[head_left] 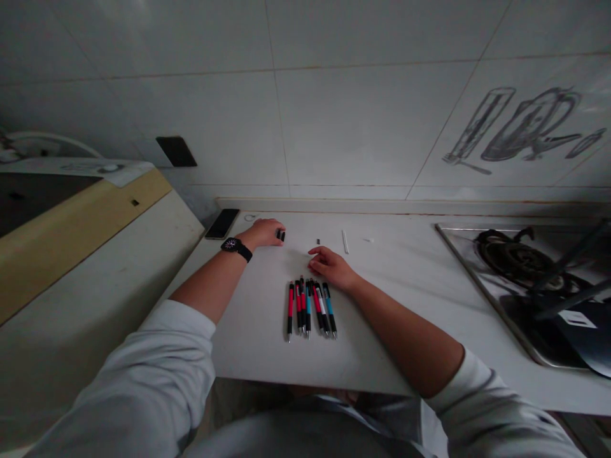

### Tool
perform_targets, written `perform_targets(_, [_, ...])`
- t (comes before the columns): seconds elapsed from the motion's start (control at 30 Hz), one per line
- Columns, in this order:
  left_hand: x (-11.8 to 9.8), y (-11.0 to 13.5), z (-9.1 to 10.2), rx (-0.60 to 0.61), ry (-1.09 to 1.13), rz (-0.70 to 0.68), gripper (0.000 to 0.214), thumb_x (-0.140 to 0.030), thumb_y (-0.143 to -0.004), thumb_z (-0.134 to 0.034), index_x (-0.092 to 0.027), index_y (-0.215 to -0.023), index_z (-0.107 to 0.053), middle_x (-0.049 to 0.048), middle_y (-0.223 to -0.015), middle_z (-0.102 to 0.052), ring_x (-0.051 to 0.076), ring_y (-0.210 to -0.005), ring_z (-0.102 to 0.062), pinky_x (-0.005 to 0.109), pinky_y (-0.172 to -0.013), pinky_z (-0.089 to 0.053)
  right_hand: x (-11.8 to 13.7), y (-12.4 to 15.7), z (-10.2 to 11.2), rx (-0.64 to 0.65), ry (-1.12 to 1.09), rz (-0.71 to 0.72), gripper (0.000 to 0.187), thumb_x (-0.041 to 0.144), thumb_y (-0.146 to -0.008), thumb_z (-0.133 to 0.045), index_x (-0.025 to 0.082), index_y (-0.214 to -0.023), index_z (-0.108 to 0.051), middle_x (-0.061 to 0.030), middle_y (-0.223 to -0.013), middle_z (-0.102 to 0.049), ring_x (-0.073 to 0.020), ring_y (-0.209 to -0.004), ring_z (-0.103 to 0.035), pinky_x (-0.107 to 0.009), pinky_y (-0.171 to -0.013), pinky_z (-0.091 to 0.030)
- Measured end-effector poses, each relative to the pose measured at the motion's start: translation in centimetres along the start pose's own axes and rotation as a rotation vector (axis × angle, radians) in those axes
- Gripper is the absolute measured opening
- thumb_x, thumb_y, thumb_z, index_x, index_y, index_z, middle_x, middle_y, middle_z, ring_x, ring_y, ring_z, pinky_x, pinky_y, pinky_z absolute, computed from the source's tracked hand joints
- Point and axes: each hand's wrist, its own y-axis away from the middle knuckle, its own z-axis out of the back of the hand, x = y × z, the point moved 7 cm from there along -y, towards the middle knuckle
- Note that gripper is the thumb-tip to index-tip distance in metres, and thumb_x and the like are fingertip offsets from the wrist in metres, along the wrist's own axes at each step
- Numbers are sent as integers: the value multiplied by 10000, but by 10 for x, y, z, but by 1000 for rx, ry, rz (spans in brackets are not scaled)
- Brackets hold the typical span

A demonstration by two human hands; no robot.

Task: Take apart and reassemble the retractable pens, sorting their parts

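My left hand [265,234], with a black watch [236,247] on the wrist, is at the back left of the white counter. Its fingers are curled around a small black piece [280,235], whose exact kind I cannot make out. My right hand [333,268] hovers or rests just above the tops of several pens, its fingers loosely bent and apart, holding nothing visible. The click pens lie side by side, with red pens [291,308], blue pens [329,308] and a white one [322,308], tips toward me. A tiny dark piece [318,242] lies beyond my right fingertips.
Thin white sticks [345,242] lie right of centre, near a small clear bit [368,240]. A phone [222,224] and a ring-shaped item [249,217] are at the back left. A gas stove [496,280] is on the right; a tiled wall [344,127] stands behind.
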Motion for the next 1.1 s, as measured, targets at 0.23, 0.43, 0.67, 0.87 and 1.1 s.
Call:
perform_targets(0.23, [0, -4, -6, 20, 64, -67, 458, -317, -734, -790, -266, -1187, -748, 50, -1225, -743, 235, -1121, -682, 296, -993, -505, 1, 1, 1, 4, 24, -11, 380, 413, -810, -730, 247, -1114, -575, 25, -812, -668, -139, -718, -629, -297, -724, -522])
perform_targets(0.43, [1, -2, -6, 25, 62, -68, 442, -281, -734, -769, -239, -1173, -743, 73, -1227, -733, 239, -1118, -681, 300, -1000, -510, 0, 0, 0, 9, 10, -4, 372, 391, -813, -735, 238, -1112, -577, 27, -809, -672, -131, -700, -623, -291, -714, -527])
perform_targets(0.67, [-1, 1, -3, 32, 91, -86, 515, -251, -734, -743, -232, -1246, -700, 76, -1288, -705, 238, -1171, -660, 302, -1038, -497, 0, 0, 0, 13, 29, -7, 365, 412, -816, -730, 244, -1102, -577, 23, -817, -673, -138, -711, -626, -298, -720, -520])
perform_targets(0.87, [-3, -2, -4, 43, 117, -130, 535, -213, -725, -729, -239, -1259, -707, 64, -1301, -712, 241, -1186, -660, 306, -1053, -492, -1, 0, 1, 16, 53, 6, 348, 406, -831, -707, 238, -1110, -583, 24, -816, -668, -136, -708, -618, -297, -721, -517])
perform_targets(1.1, [6, 2, -3, 34, 95, -122, 544, -198, -729, -715, -225, -1272, -702, 71, -1309, -711, 228, -1187, -664, 302, -1051, -491, 0, -1, 1, 21, 63, 20, 319, 394, -844, -696, 235, -1101, -595, 25, -807, -669, -131, -699, -617, -292, -718, -516])
